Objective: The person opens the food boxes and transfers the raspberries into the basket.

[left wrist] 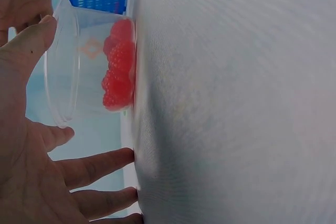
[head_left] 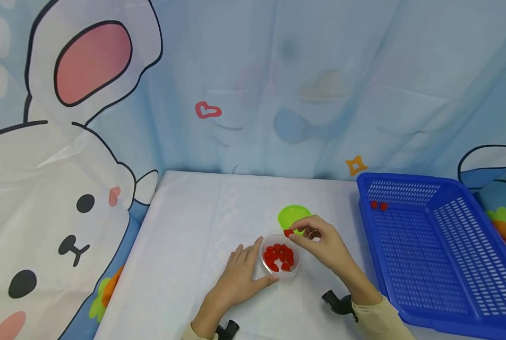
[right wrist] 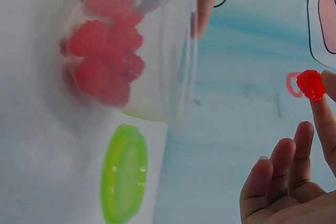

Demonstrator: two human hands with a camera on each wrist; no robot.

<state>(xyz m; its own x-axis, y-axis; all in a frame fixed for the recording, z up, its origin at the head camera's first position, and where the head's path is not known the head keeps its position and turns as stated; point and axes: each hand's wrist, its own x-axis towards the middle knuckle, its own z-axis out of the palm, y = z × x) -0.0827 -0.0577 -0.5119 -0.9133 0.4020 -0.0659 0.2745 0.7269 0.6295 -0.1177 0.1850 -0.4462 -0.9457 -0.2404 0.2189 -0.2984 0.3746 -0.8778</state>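
Note:
Between thumb and index finger my right hand point(head_left: 321, 238) pinches a red raspberry point(right wrist: 311, 84), held just above the rim of a clear plastic tub point(head_left: 298, 264). Several more raspberries point(left wrist: 121, 59) lie on the tub's bottom. My left hand point(head_left: 240, 278) is spread at the tub's left side, thumb and index finger close to its wall, the other fingertips down on the table. A bright green lid point(right wrist: 124, 174) lies flat behind the tub, partly covered by my right hand in the head view.
A large blue plastic basket point(head_left: 427, 255) stands at the table's right side, with two raspberries point(head_left: 379, 205) near its far left corner. The white-covered table point(head_left: 193, 226) meets a printed blue curtain point(head_left: 244, 141) at the back.

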